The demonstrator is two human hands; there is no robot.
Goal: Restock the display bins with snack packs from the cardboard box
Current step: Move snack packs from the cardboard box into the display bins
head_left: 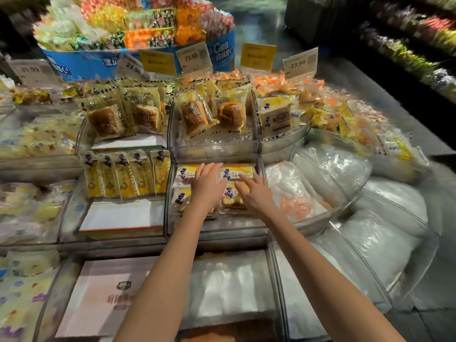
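Head view. A tiered stand of clear plastic bins, seen from above. Both bare arms reach forward into the middle bin of the second tier.

Left hand: palm down, fingers straight and close together, lying flat on the snack packs in that bin. It grasps nothing and only rests there.

Right hand: palm down, fingers straight and spread. The fingertips touch the near edge of the far right pack. The palm hovers over or rests on the near right pack; cannot tell which. Released, nothing clasped.

Snack packs: four show, in yellow and white wrappers with a dark blue figure. They lie flat, two by two, inside the middle bin. The left pair is partly hidden under the left hand.

Same tier, just left: a row of yellow packs, five upright side by side, behind a white box.

Tier above: bread loaves in clear wrappers, leaning upright in their bins.

To the right: bins filled with clear plastic bags.

Nearest tier: a pale pink box with a dark logo lies flat in a bin. Cannot tell whether it is the supply box.

Behind the top tier: white price tags reading 23.90, and yellow tags.

Beyond: a blue round display heaped with bright sweets, blurred. Dark shelves at far right, also blurred.
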